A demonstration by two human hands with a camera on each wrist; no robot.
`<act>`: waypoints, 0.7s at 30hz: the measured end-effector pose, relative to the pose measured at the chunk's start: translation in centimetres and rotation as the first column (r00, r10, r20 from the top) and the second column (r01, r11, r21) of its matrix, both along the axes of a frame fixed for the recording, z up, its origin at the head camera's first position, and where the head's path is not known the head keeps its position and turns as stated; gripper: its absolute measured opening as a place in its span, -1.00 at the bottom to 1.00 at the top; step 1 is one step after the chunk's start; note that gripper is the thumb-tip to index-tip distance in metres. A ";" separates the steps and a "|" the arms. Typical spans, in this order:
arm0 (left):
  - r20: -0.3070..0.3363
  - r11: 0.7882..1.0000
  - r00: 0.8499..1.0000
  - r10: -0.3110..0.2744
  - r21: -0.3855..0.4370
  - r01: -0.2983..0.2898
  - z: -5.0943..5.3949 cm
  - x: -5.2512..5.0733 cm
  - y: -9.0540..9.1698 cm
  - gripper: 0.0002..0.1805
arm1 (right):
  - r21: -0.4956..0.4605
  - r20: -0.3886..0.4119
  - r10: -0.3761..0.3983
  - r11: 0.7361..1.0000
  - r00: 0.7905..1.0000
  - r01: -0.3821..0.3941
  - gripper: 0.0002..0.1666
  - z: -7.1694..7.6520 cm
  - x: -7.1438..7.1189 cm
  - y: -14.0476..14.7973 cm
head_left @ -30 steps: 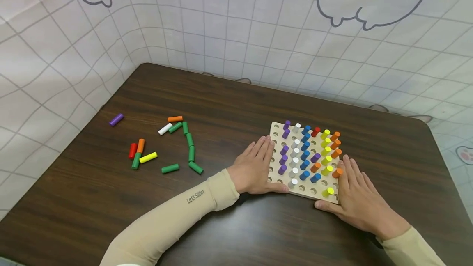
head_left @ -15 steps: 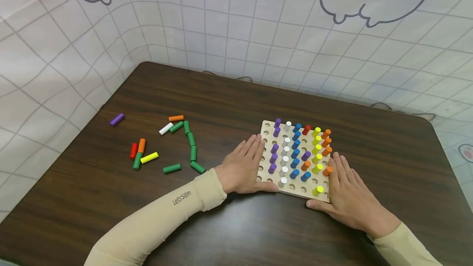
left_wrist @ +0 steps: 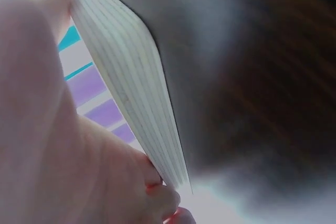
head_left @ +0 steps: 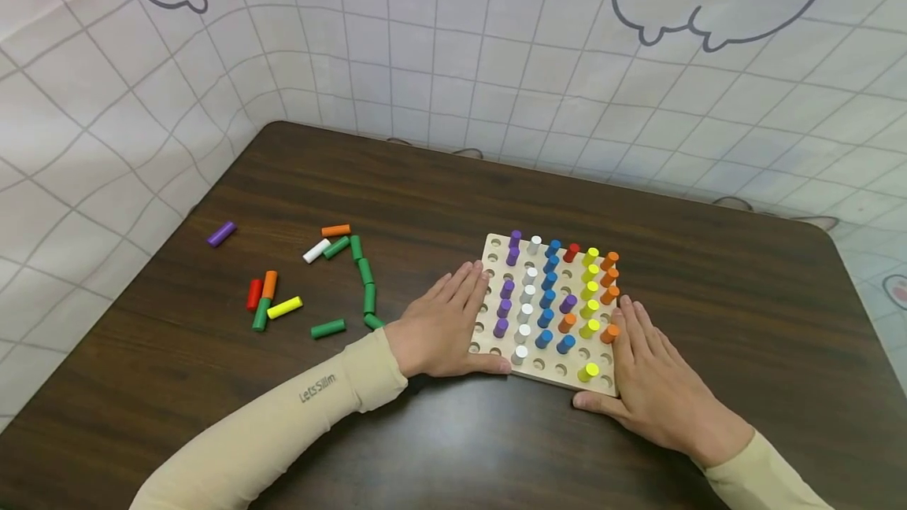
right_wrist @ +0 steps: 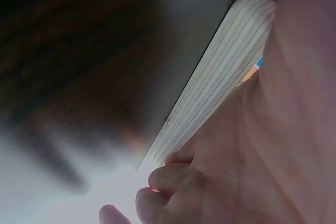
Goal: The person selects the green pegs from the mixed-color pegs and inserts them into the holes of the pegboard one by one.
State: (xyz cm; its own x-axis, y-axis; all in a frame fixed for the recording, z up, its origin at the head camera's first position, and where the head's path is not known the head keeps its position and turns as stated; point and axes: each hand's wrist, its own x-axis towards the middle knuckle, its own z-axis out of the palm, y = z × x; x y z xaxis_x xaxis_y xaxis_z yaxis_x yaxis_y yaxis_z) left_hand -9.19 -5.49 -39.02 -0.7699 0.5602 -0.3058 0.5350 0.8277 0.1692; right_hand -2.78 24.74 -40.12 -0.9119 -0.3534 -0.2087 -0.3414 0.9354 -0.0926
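Note:
A square wooden pegboard (head_left: 539,365) lies flat on the dark table, with purple, white, blue, red, yellow and orange pegs standing in many of its holes. My left hand (head_left: 442,329) rests along the board's left edge, fingers straight and thumb at the front corner. On the opposite side my right hand (head_left: 662,384) presses the right edge the same way, its thumb by the front right corner. Both wrist views show the board's layered edge (left_wrist: 126,77) against the palm; the right wrist view has that side edge (right_wrist: 215,82) too. Neither hand holds a peg.
Loose pegs lie on the left of the table: several green ones (head_left: 328,329), a yellow peg (head_left: 285,308), a red peg (head_left: 253,294), two orange, a white peg (head_left: 316,251) and a purple peg (head_left: 221,234). A patterned cloth wall (head_left: 439,46) stands behind the table.
The pegboard has slid to the left between both hands, nearer the loose pegs. The hands have moved along with it; the loose pegs stay where they were.

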 end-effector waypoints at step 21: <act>0.003 1.000 1.000 -0.016 -0.015 0.016 -0.2 -0.1 -0.5 0.34 | -0.094 0.064 -0.007 0.995 0.998 0.013 0.47 0.3 0.1 0.1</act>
State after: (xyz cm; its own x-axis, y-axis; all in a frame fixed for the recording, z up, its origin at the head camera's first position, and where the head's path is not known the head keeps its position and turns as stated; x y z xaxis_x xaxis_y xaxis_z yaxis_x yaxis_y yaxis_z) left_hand -9.31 -6.03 -39.18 -0.7600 0.5679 -0.3160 0.5479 0.8214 0.1586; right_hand -2.70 24.81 -39.85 -0.9015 -0.3653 -0.2322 -0.3227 0.9247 -0.2018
